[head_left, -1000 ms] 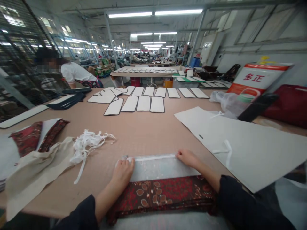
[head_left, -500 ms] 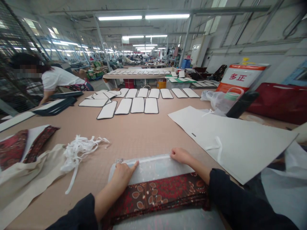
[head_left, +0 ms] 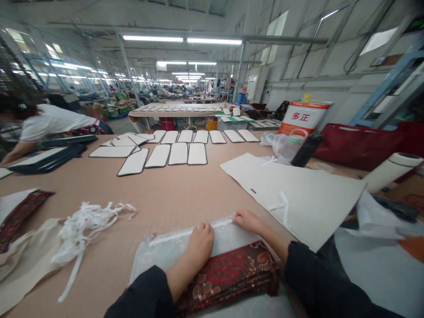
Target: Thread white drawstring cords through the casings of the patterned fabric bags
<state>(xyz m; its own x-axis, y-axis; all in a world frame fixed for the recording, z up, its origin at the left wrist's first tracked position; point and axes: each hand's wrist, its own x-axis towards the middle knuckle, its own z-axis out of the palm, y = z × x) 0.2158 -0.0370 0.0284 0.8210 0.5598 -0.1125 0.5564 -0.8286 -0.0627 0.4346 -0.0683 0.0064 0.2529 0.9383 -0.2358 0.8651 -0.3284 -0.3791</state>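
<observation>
A clear plastic zip bag (head_left: 159,254) lies flat at the near edge of the tan table (head_left: 172,194), with a folded dark red patterned cloth (head_left: 232,274) inside it. My left hand (head_left: 198,243) presses its fingers together on the bag's white zip strip (head_left: 172,235), near the strip's middle. My right hand (head_left: 248,222) pinches the right end of the same strip. Both sleeves are dark.
A heap of white ribbons (head_left: 82,223) and a beige bag (head_left: 23,265) lie to the left. A large white sheet (head_left: 298,198) covers the right side. Rows of white padded panels (head_left: 179,152) lie further back. A person in white (head_left: 49,123) leans over the table's far left. A black bottle (head_left: 306,150) stands at the right.
My left hand has slid rightwards along the zip strip, from its left end to near the middle. The right hand stays at the right end. The camera has swung to the right.
</observation>
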